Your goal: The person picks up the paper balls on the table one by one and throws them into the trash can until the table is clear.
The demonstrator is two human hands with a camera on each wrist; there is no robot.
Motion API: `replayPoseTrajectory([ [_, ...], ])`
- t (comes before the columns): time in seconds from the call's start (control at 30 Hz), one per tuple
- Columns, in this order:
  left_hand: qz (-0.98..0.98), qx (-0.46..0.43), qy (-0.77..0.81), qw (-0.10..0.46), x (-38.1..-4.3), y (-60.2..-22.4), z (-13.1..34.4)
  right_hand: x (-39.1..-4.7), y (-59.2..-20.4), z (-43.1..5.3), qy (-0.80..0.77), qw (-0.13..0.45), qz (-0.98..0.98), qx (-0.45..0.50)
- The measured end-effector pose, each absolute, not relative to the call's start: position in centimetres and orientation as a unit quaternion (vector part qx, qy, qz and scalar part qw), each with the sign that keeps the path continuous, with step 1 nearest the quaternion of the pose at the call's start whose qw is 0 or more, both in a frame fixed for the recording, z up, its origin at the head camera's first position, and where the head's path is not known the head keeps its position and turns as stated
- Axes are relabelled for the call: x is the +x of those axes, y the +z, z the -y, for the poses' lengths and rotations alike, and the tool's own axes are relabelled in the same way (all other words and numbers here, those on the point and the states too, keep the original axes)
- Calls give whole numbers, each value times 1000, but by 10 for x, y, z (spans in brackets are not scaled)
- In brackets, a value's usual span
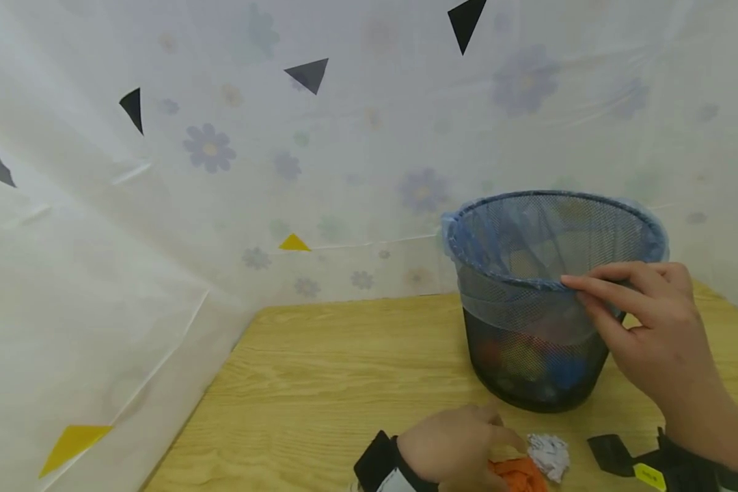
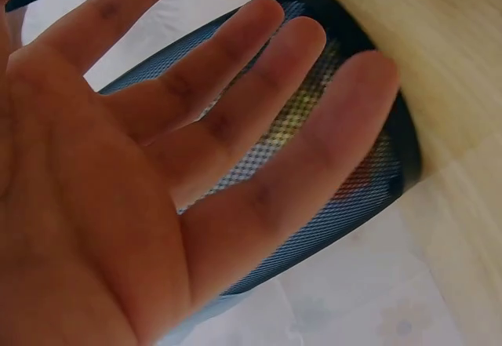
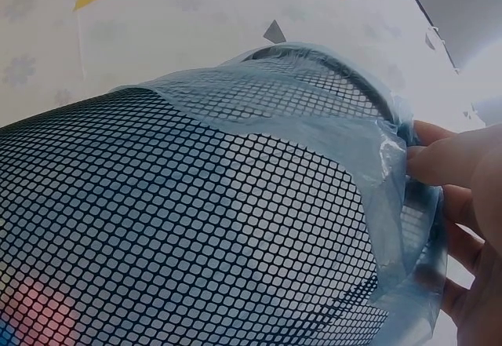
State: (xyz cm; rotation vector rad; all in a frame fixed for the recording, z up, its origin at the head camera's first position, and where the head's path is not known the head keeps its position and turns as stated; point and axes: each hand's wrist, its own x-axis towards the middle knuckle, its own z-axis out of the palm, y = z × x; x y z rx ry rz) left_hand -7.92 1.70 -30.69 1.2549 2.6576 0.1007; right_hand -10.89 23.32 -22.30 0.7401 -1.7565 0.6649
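A black mesh trash bin [image 1: 486,342] stands upright on the table, with a translucent blue bin liner [image 3: 384,181] folded over its rim. My right hand [image 1: 658,314] pinches the near right side of the lined rim, thumb outside and fingers over the edge. In front of the bin, my left hand [image 1: 455,444] is low over the table with nothing in it; the left wrist view shows its fingers [image 2: 314,154] extended. Beside that hand lies a crumpled orange piece [image 1: 523,475], partly cut off by the frame. A crumpled white paper ball [image 1: 549,454] sits just right of it.
Red, yellow and blue items show through the mesh low in the bin. The wooden table [image 1: 320,369] runs back to a pale flowered sheet [image 1: 357,171] with black, grey and yellow triangles. Black straps with a yellow label [image 1: 650,476] are at my right wrist.
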Motion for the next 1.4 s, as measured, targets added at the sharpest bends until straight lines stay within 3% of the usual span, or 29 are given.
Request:
replayPoseTrajectory([
  [0.27,-882,440,62,159,-81,-320,-20,-108,-221,-232,284,532,735,311],
  [0.47,-862,474,48,173,-81,-330,-28,-110,-223,-232,286,528,735,314],
  [0.73,-855,486,58,173,-80,-338,-31,-111,-226,-234,278,523,741,315],
  [1.03,-899,406,51,152,-82,-333,-19,-108,-225,-237,264,504,759,315],
  [1.4,-908,394,80,122,-83,-323,-13,-109,-224,-237,266,515,753,310],
])
